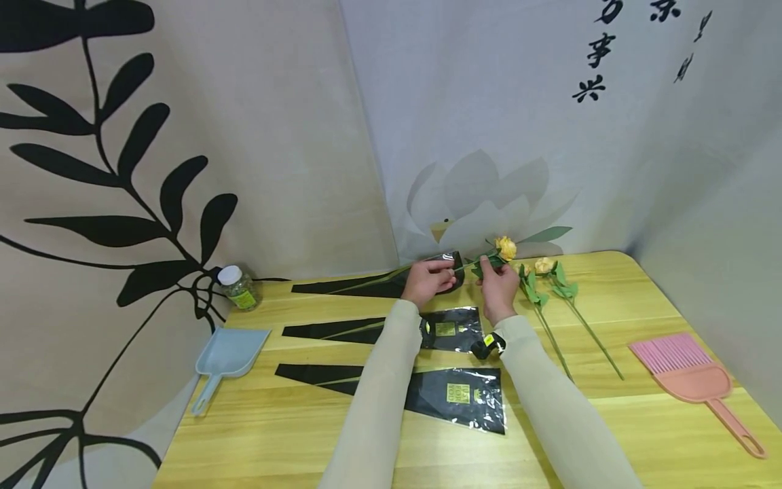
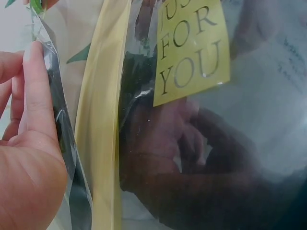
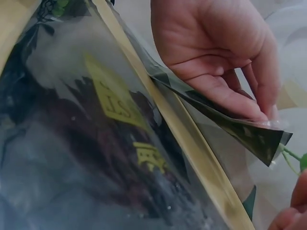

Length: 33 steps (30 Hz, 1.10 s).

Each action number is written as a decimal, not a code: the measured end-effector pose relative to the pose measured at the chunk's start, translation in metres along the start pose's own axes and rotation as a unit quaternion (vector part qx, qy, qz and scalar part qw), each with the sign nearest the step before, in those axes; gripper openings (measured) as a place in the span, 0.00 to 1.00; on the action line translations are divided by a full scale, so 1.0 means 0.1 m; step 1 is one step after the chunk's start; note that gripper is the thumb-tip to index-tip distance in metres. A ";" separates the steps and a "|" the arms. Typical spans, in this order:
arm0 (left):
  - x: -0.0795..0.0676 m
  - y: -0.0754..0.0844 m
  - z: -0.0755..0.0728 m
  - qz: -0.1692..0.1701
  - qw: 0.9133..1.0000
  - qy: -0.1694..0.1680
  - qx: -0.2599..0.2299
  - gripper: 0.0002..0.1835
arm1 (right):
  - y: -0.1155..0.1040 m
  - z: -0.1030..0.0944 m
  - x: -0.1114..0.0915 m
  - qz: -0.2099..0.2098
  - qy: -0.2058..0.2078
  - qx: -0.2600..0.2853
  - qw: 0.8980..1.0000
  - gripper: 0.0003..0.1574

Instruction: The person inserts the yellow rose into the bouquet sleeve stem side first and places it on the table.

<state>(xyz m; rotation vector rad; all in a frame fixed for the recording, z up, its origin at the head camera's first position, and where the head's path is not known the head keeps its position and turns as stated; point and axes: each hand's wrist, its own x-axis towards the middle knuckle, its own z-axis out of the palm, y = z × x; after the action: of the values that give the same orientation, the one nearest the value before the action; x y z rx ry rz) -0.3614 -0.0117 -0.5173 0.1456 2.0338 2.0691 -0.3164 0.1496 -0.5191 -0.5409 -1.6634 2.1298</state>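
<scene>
My left hand (image 1: 427, 282) pinches the mouth edge of the farthest black flower sleeve (image 1: 354, 288), a long tapered wrapper lying near the table's back edge. In the right wrist view the left thumb and fingertips meet on the clear rim of that sleeve. My right hand (image 1: 499, 291) holds a yellow rose (image 1: 505, 248) by its stem just below the bloom, among its leaves. The rose's stem points left into the sleeve mouth, and the bloom stays outside. Two more yellow roses lie right of the right hand, one bloom (image 1: 544, 265) showing plainly.
Two more black sleeves, a middle one (image 1: 455, 329) and a near one (image 1: 455, 397), lie below my forearms. A blue dustpan (image 1: 229, 351) and a lidded jar (image 1: 239, 288) sit at left. A pink brush-like dustpan (image 1: 693, 380) lies at right. Cloth hangs behind the table.
</scene>
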 end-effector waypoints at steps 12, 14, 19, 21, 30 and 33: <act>-0.01 0.06 0.03 -0.007 1.000 -0.005 0.010 0.13 | 0.03 0.02 0.01 0.006 0.010 -0.004 1.000 0.13; -0.01 0.09 0.04 -0.007 1.000 -0.009 0.012 0.13 | 0.04 0.02 0.01 0.007 0.008 -0.001 1.000 0.13; -0.01 0.15 0.07 -0.006 1.000 -0.015 0.019 0.13 | 0.05 0.05 -0.02 0.005 -0.001 0.007 1.000 0.12; -0.01 0.17 0.08 -0.007 1.000 -0.014 0.021 0.13 | 0.06 0.06 -0.03 0.002 -0.006 0.006 1.000 0.13; -0.02 0.25 0.12 -0.005 1.000 -0.015 0.017 0.13 | 0.08 0.08 -0.05 0.004 -0.024 -0.013 1.000 0.21; 0.00 0.26 0.15 -0.004 1.000 -0.021 0.015 0.13 | 0.07 0.08 -0.05 0.013 -0.035 -0.009 0.999 0.23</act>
<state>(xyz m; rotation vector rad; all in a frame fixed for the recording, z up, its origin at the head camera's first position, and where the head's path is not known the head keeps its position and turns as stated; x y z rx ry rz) -0.3606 0.0027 -0.4907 0.1841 2.0394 2.0139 -0.3165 0.1383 -0.5236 -0.5016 -1.7242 2.1780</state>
